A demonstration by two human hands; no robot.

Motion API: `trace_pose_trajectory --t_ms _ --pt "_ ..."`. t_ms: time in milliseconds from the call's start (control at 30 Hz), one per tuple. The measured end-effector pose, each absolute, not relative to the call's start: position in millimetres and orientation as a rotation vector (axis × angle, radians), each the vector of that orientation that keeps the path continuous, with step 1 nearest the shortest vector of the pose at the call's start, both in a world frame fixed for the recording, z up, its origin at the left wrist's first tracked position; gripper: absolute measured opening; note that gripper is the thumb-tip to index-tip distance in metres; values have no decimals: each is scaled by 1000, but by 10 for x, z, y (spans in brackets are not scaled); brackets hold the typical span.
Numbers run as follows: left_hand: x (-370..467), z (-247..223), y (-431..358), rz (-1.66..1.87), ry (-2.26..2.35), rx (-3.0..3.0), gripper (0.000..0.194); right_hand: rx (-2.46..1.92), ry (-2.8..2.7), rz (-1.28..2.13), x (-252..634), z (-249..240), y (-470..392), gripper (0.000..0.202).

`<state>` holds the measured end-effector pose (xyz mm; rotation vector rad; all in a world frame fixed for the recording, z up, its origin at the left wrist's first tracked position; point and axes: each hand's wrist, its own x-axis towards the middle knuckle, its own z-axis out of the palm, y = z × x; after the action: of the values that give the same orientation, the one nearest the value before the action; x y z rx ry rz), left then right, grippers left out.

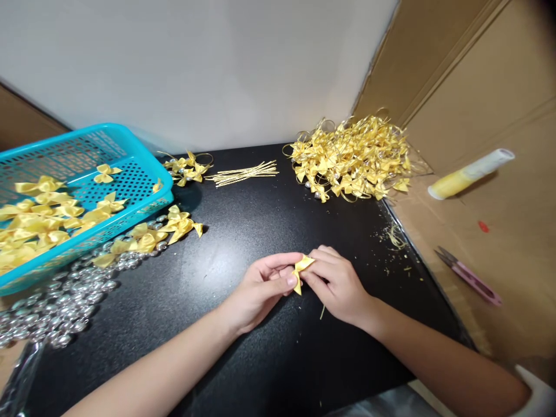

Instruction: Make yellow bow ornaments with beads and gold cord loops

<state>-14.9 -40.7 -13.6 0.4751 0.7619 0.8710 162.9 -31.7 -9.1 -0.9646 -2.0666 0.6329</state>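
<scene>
A yellow satin ribbon bow point(299, 272) is pinched between the thumb and fingers of my left hand point(264, 284), above the black tabletop. My right hand point(336, 281) is closed right beside the bow, its fingertips meeting the bow's right side. From under the right hand pokes the end of a thin gold cord point(322, 313); the rest of that cord is hidden by the fingers.
Left, a turquoise basket point(143, 147) holds yellow bows, with silver beads point(61, 313) and more bows alongside. Gold cord lengths point(245, 172) lie at the back. A heap of finished-looking bows with cords point(351, 156) is back right. Pink thread snips point(471, 278) and a tube point(471, 174) lie right.
</scene>
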Motion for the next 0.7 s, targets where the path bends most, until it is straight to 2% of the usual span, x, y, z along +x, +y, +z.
trace_pose_trajectory --t_ms 100,167,233,433,700 --pt "-146 -152 -409 936 834 597 28 -1081 -1890 471 1680 -30 -314 4" --pt "-144 -158 -410 940 871 676 28 -1102 -1856 357 1707 -6 -318 14" --pt "-141 -163 -411 919 887 742 29 -1074 -1927 349 1712 -8 -322 15" --pt "-148 -165 -407 892 875 812 29 -1064 -1985 580 1684 -69 -289 8" --pt "-128 -113 -396 810 915 930 30 -1050 -1789 913 1669 -29 -297 12"
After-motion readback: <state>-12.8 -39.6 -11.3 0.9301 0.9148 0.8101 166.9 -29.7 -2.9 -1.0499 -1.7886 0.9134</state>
